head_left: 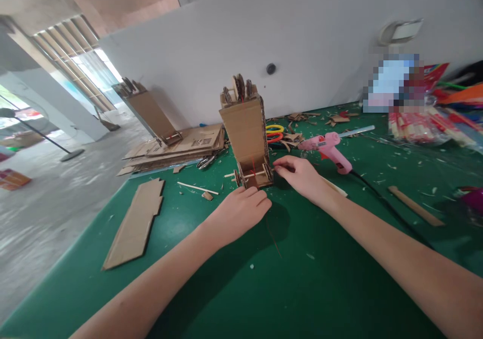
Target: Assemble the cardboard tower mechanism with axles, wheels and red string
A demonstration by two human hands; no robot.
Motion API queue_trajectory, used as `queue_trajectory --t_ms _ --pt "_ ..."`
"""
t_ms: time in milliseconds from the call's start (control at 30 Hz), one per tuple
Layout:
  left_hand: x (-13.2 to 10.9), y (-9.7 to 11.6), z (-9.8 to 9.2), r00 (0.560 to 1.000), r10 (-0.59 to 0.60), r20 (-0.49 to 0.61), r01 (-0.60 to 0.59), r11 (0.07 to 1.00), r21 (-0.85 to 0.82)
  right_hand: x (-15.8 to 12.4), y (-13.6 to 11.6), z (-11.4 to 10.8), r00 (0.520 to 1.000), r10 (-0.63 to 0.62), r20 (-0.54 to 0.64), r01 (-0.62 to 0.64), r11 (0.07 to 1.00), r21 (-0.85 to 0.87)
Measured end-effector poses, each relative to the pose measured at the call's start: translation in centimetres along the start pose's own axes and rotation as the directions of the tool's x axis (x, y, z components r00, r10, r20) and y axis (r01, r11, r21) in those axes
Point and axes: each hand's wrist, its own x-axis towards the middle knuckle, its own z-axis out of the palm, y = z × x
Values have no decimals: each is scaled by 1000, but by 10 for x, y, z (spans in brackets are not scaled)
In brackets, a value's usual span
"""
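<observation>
In front of me a cardboard model (245,133) stands upright on the green table, with layered cardboard pieces at its top. A thin wooden stick (255,174) runs crosswise through round cardboard pieces near its base, and a red string (253,166) hangs at it. My left hand (241,210) is closed at the model's front bottom edge, its fingertips partly hidden. My right hand (298,175) pinches at the stick's right end, beside the model; the fingertips hide that end.
A pink glue gun (332,150) lies on the right, its cord trailing forward. A flat cardboard piece (136,223) and a loose stick (198,187) are at left. Behind, a second cardboard model (151,115) stands on stacked cardboard (188,145). Scissors (274,137) and scraps lie near the wall.
</observation>
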Motion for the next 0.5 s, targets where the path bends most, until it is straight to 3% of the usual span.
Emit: queue_trajectory --t_ms 267,500 --pt "-9 25 -10 999 -38 15 41 962 -271 0 -1 0 1000 17 0 -17 1000 -4" --pt "-25 56 -6 991 -69 -114 30 949 -313 -1 0 0 999 -26 27 28 994 -104"
